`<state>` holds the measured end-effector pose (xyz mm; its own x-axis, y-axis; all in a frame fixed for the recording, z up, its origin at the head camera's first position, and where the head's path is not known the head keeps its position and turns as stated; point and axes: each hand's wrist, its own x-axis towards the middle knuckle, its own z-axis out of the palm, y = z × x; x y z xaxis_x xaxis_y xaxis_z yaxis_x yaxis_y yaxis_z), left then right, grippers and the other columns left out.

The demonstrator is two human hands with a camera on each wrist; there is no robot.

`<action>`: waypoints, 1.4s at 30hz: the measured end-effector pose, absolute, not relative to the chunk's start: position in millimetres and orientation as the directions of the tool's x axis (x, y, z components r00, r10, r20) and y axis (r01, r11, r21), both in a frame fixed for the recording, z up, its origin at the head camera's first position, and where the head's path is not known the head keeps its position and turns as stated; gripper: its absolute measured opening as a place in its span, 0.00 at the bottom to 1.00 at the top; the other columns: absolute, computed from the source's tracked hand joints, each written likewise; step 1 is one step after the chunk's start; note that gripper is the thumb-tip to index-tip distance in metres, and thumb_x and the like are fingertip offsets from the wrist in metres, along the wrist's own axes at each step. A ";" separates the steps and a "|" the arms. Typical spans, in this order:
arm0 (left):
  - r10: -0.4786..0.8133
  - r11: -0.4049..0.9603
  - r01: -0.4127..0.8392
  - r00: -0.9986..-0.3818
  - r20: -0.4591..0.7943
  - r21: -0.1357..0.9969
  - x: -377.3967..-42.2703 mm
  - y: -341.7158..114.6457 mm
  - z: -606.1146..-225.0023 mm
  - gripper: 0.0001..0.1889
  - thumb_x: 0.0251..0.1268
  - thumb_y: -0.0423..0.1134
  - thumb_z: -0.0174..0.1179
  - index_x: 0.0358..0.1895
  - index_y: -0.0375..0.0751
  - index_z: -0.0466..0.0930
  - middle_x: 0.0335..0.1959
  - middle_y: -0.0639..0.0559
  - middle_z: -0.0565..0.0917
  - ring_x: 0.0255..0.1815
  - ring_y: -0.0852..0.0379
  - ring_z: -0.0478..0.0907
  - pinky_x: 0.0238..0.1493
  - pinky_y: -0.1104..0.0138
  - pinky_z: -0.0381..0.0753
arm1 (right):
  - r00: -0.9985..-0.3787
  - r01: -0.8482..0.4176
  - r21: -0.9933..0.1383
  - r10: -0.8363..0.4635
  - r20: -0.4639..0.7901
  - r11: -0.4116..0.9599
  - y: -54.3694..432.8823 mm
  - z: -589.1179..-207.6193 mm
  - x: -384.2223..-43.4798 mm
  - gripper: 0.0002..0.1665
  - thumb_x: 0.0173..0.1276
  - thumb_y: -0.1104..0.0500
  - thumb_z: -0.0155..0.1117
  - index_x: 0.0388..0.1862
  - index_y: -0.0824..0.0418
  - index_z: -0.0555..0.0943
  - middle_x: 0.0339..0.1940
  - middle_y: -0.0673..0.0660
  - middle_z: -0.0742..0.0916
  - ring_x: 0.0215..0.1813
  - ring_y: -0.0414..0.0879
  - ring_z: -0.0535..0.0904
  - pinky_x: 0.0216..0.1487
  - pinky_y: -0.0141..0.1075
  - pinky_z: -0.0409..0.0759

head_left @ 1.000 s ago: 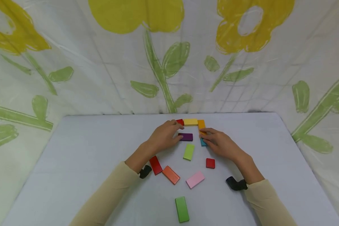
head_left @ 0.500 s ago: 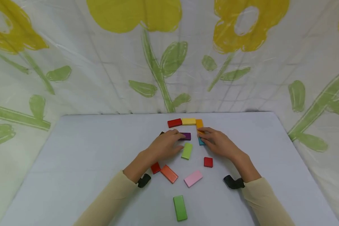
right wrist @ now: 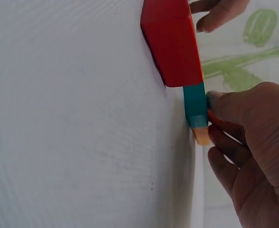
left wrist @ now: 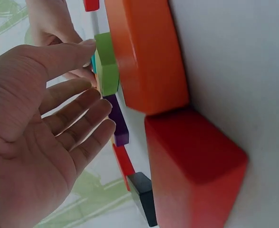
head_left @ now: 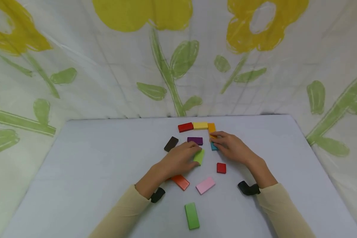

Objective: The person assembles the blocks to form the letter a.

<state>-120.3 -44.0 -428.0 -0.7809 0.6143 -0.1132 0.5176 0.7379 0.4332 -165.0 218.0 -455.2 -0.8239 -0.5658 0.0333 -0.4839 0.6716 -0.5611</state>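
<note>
In the head view my left hand reaches over a lime green block, its thumb and fingers parted on either side of it. The left wrist view shows that hand's fingers spread, with the thumb tip right at the lime block. My right hand pinches a teal block that lies end to end with an orange-yellow block. In the right wrist view the thumb rests at the top edge of the teal block; the fingertips are partly hidden beyond.
At the back, a red block and a yellow block form a row with the orange-yellow one. Purple and dark brown blocks lie behind the left hand. Nearer are orange, pink, small red and green blocks.
My left hand has moved from the red and purple blocks at the back toward me, over the lime block, uncovering the red and brown blocks. The right hand has stayed at the teal block.
</note>
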 end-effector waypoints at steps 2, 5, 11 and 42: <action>0.620 0.737 0.524 -0.776 -0.117 0.427 -120.7 -41.9 -428.4 0.28 0.73 0.47 0.68 0.72 0.42 0.78 0.70 0.50 0.81 0.72 0.54 0.77 0.74 0.61 0.80 | -0.825 -0.480 -0.566 -0.565 0.030 0.670 219.0 -454.9 -166.9 0.22 0.77 0.65 0.65 0.68 0.64 0.83 0.74 0.62 0.82 0.76 0.62 0.77 0.73 0.57 0.79; 0.626 0.738 0.533 -0.770 -0.125 0.414 -121.4 -38.7 -429.3 0.27 0.74 0.46 0.68 0.72 0.43 0.78 0.70 0.50 0.80 0.73 0.53 0.76 0.73 0.61 0.80 | -0.821 -0.489 -0.554 -0.570 0.033 0.673 220.1 -455.2 -169.4 0.22 0.78 0.65 0.64 0.68 0.64 0.83 0.74 0.62 0.82 0.75 0.62 0.78 0.73 0.58 0.79; 0.611 0.757 0.527 -0.781 -0.129 0.387 -122.2 -36.5 -429.7 0.26 0.75 0.46 0.67 0.72 0.43 0.78 0.70 0.50 0.80 0.72 0.54 0.77 0.71 0.61 0.82 | -0.804 -0.524 -0.530 -0.593 0.049 0.667 218.6 -452.3 -175.0 0.22 0.76 0.65 0.66 0.67 0.64 0.83 0.72 0.63 0.83 0.73 0.62 0.80 0.71 0.58 0.80; 0.627 0.757 0.542 -0.760 -0.171 0.365 -119.2 -35.8 -428.1 0.32 0.71 0.47 0.71 0.75 0.40 0.75 0.71 0.48 0.78 0.72 0.53 0.76 0.73 0.63 0.81 | -0.790 -0.525 -0.507 -0.613 -0.008 0.684 229.1 -449.2 -182.8 0.24 0.76 0.56 0.69 0.68 0.60 0.83 0.74 0.59 0.82 0.77 0.60 0.76 0.76 0.58 0.76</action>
